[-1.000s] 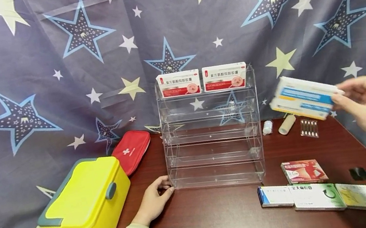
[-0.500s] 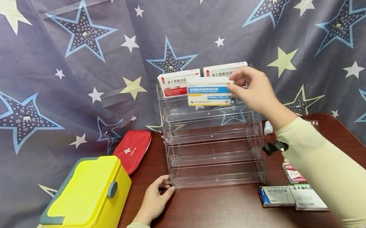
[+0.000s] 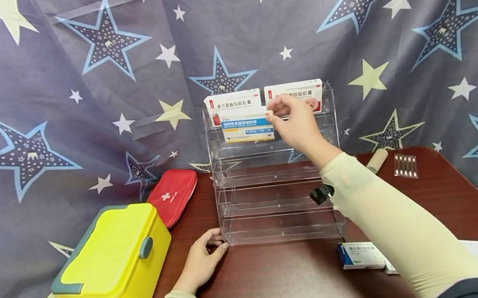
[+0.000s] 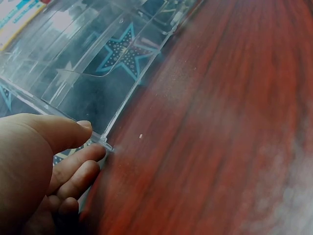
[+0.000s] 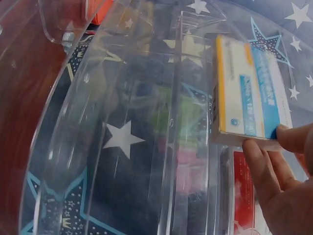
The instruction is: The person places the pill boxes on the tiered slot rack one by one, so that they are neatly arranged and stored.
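Observation:
My right hand (image 3: 298, 126) pinches the right end of a white, blue and yellow medicine box (image 3: 245, 129). The box stands at the second tier of a clear, stepped display rack (image 3: 282, 235), overlapping the front of the left red-and-white medicine box (image 3: 231, 100) on the top tier. Behind my fingers is a matching red-and-white box (image 3: 309, 85). In the right wrist view, thumb and fingers hold one end of the blue-and-yellow box (image 5: 249, 93). My left hand (image 3: 203, 261) grips the rack's lower left front corner, thumb in front and fingers along the side panel (image 4: 88, 98).
A yellow lidded case (image 3: 109, 255) and a red first-aid pouch (image 3: 176, 196) lie left of the rack. On the right are a blister pack (image 3: 405, 166), a beige roll (image 3: 377, 161), and medicine boxes (image 3: 362, 255), partly hidden by my right sleeve (image 3: 404, 227).
My right hand has carried the blue-and-yellow box from the right side leftward to the rack's upper left, straightening it from a tilt. My left hand has stayed at the rack's corner.

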The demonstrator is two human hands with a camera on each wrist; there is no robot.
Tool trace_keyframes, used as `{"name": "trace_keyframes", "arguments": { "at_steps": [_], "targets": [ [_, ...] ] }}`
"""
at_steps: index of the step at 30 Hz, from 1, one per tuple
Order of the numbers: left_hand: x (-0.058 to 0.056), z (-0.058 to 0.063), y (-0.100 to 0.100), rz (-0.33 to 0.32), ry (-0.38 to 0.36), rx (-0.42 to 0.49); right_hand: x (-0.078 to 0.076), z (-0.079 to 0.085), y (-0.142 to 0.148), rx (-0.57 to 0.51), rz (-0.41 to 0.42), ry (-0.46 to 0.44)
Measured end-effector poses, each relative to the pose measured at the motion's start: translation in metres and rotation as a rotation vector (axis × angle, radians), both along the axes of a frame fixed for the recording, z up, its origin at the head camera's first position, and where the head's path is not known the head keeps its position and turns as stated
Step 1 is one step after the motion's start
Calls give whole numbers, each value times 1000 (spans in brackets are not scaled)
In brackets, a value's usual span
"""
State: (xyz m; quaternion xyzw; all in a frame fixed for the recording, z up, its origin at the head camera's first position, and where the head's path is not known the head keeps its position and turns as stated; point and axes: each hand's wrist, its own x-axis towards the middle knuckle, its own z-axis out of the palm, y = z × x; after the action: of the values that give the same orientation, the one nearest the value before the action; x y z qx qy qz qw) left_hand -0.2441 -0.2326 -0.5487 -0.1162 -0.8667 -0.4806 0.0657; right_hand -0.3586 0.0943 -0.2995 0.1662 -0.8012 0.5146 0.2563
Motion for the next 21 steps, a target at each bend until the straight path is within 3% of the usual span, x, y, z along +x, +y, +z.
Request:
{"name": "trace_keyframes", "arguments": {
  "at_steps": [9, 21],
  "targets": [
    [0, 0, 1, -5, -6, 13, -1, -13, -11, 51, 27, -56],
    [0, -1, 0, -4, -17, 6, -6, -20, -18, -18, 97, -106]
  ]
}}
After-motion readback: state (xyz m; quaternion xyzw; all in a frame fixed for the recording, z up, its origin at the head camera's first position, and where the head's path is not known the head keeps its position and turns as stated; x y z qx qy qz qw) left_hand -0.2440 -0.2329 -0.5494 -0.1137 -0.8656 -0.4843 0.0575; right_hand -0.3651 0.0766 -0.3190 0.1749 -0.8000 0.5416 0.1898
